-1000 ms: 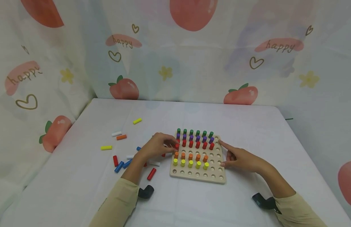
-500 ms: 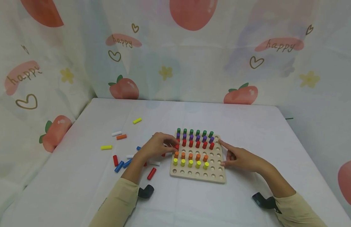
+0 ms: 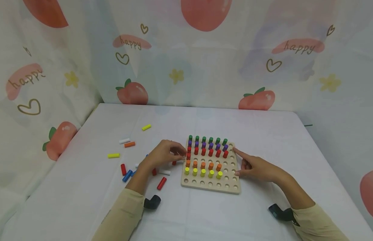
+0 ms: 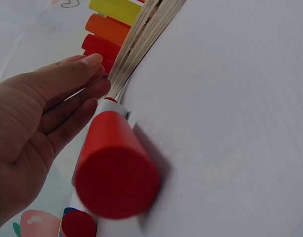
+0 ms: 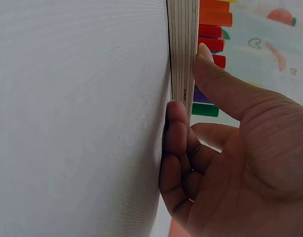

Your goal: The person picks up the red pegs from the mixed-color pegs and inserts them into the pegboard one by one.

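- 1 loose red peg [image 3: 161, 183] on worktop [image 3: 204, 217], L of board, nearest of the loose lot.
- Pegboard [image 3: 204, 187]: mid-worktop, btwn hands; front row bare, then 5 yellow pegs [image 3: 202, 173] & 5 orange pegs [image 3: 203, 165] upright.
- R hand [image 3: 257, 169]: grasping nothing, index straight; index + thumb vs board's R edge. Imo a good brace vs skidding.
- L hand [image 3: 165, 155]: looks slack, nothing gripped; tips by row-4 red peg [image 3: 188, 156] (L end), contact unclear. Best: press straight dn, chk ht vs neighbours, don't knock orange.
- Behind: 6 red pegs [image 3: 210, 152], 6 purple pegs [image 3: 211, 146], 6 green pegs [image 3: 211, 140].
- Farthest: 1 loose yellow peg [image 3: 146, 127].
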`<act>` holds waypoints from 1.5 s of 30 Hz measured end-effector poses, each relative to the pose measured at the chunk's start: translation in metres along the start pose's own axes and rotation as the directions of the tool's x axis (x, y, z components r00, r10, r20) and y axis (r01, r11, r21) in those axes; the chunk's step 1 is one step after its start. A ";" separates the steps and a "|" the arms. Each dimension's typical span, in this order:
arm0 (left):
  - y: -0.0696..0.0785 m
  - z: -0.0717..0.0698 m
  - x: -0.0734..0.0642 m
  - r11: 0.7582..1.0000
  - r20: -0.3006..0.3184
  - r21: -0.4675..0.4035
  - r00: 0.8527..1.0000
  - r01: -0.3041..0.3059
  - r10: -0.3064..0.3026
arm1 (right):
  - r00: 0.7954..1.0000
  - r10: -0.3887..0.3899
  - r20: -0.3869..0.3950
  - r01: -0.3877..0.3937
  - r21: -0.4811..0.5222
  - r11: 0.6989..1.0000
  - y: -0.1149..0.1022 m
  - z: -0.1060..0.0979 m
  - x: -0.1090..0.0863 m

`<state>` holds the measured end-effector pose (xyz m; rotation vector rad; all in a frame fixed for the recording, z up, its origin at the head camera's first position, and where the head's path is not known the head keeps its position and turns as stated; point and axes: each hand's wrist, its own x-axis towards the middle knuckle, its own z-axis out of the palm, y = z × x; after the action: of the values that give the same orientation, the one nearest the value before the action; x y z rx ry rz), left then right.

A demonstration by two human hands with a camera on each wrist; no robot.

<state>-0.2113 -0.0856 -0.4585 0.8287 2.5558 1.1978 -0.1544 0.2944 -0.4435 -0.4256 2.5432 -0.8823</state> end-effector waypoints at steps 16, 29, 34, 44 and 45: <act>-0.020 -0.024 -0.023 0.993 0.004 0.075 0.996 0.093 -0.093 | 1.000 -0.012 0.007 0.012 -0.017 1.000 -0.001 -0.003 -0.001; -0.030 -0.030 -0.033 0.995 -0.003 0.063 0.997 0.074 -0.074 | 1.000 -0.020 0.003 0.020 -0.010 1.000 0.000 -0.001 -0.001; -0.030 -0.029 -0.033 0.996 -0.010 0.059 0.998 0.069 -0.068 | 1.000 -0.025 0.007 0.025 -0.013 1.000 -0.001 -0.002 -0.001; -0.028 -0.027 -0.034 0.997 -0.018 0.061 0.999 0.052 -0.051 | 1.000 -0.026 0.003 0.026 -0.016 1.000 0.002 -0.001 0.000; -0.028 -0.027 -0.034 0.997 -0.019 0.061 0.999 0.050 -0.049 | 1.000 -0.027 0.003 0.027 -0.019 0.999 0.002 -0.001 0.000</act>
<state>-0.2057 -0.1365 -0.4635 0.7662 2.6228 1.1225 -0.1554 0.2963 -0.4441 -0.4675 2.5513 -0.8675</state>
